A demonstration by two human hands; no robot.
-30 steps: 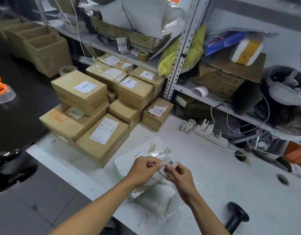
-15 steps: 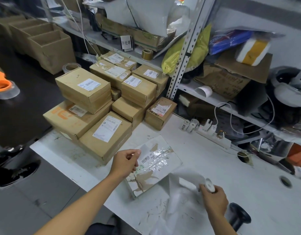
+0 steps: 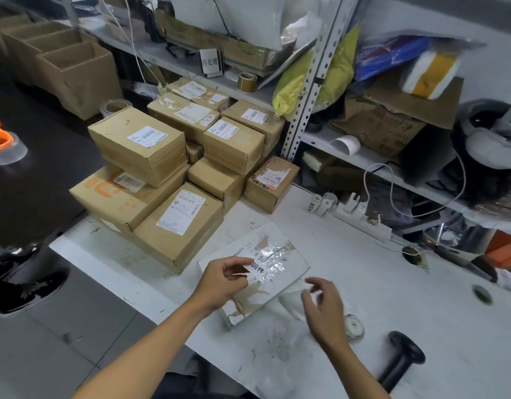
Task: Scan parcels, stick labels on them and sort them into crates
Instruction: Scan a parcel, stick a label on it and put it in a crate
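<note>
A: On the white table (image 3: 363,283), near its front edge, what is there?

B: A flat white parcel (image 3: 288,263) lying at an angle, its top covered in shiny clear tape with torn brown patches. The left hand (image 3: 219,280) is over its near-left corner.

A: Is that hand holding anything?

B: Yes. Thumb and fingertips pinch a small white label (image 3: 255,267) printed with black characters. The label sits just above the parcel's top, over the taped area; whether it touches the surface I cannot tell.

A: And the right hand (image 3: 324,302)?

B: It hovers off the parcel's near-right corner, fingers loosely curled and spread, holding nothing. It is blurred.

A: What is near it?

B: A small label roll (image 3: 354,326) lies on the table just to its right. Further right and nearer stands a black scanner (image 3: 401,361).

A: And the other parcels?

B: A stack of brown boxes (image 3: 173,174) fills the table's left end, each with a white shipping label. One small box (image 3: 273,182) stands at the right of the stack, by the shelf post (image 3: 309,93).

A: Anything behind?

B: A power strip (image 3: 360,217) lies along the back of the table with small paper rolls beside it. Open cardboard crates (image 3: 75,70) stand far left, and an orange tape dispenser (image 3: 2,142) sits on the dark surface at the left edge.
</note>
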